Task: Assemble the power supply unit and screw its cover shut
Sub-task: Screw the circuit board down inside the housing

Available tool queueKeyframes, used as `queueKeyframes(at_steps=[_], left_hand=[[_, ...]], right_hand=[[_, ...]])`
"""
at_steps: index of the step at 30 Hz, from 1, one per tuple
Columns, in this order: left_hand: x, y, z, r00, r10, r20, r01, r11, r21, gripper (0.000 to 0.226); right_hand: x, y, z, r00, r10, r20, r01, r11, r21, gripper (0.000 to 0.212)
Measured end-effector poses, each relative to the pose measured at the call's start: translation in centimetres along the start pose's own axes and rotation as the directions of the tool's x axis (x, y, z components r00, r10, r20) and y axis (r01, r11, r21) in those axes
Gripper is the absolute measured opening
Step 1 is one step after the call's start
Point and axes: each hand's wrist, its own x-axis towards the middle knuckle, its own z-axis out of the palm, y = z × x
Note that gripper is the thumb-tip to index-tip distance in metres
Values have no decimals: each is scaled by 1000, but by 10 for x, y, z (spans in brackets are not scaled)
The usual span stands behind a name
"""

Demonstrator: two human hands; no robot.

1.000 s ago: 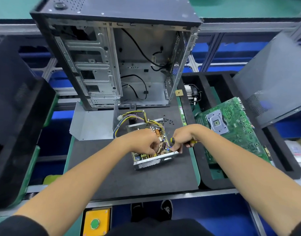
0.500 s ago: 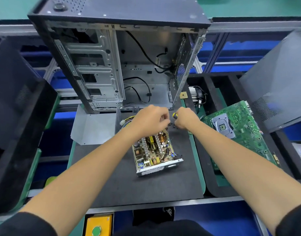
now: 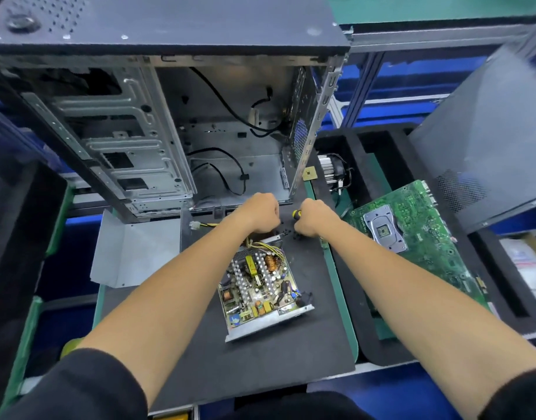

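Bare copper coils and heatsinks show: power supply unit point(image 3: 260, 294) lies open on the black mat point(image 3: 200, 359), cover not yet on. Grey cover point(image 3: 133, 250) sits apart to its left. My right hand point(image 3: 313, 218) grips a yellow-handled screwdriver point(image 3: 296, 214) over loose screws point(image 3: 291, 233). Left hand point(image 3: 259, 213) curled; contents hidden, cannot tell. Closing and screwing remain, I judge.

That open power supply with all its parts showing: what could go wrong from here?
The small black screws lie loose on the mat by both hands; a nudge could scatter them. The left forearm crosses right above the bare circuit board, so a dip could knock a component. The right hand grips a screwdriver, and a slip there could jab the yellow wires.
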Motion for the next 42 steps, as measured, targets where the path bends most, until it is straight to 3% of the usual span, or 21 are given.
queueKeyframes(at_steps=[13, 17, 19, 22, 26, 30, 34, 36, 38, 42], left_hand=[[3, -7, 6, 998, -30, -52, 25, 996, -84, 23], [-4, -7, 5, 991, 1, -134, -14, 995, -98, 22], [-10, -8, 4, 976, 45, -212, -71, 991, -116, 20], [-20, -10, 1, 959, 85, -270, -151, 960, -236, 8], [-37, -7, 1, 946, 103, -308, -244, 851, -466, 24], [-59, -5, -2, 874, 15, -485, -349, 714, -607, 21], [-80, -8, -6, 840, -60, -539, -366, 670, -646, 13], [-88, -10, -5, 826, -88, -556, -372, 657, -656, 9], [-96, -14, -4, 815, -112, -568, -372, 651, -662, 7], [-112, -25, 4, 816, -80, -573, -372, 686, -626, 9]], right_hand=[[-9, -8, 7, 997, -70, -22, 66, 987, -148, 30], [-15, -11, 6, 998, -67, -2, 65, 983, -169, 28], [-17, -10, 2, 999, -34, -19, 32, 995, -94, 30], [-23, -9, -17, 997, -60, -42, 68, 974, 216, 36], [-46, -20, -46, 979, -185, 91, 87, 772, 630, 26], [-63, -30, -60, 970, -214, 111, 57, 649, 759, 23], [-79, -42, -62, 962, -246, 118, 59, 609, 791, 18], [-86, -48, -61, 967, -248, 64, 104, 609, 786, 20], [-95, -55, -62, 976, -198, -93, 197, 609, 769, 20], [-113, -70, -76, 909, -136, -394, 399, 558, 728, 26]])
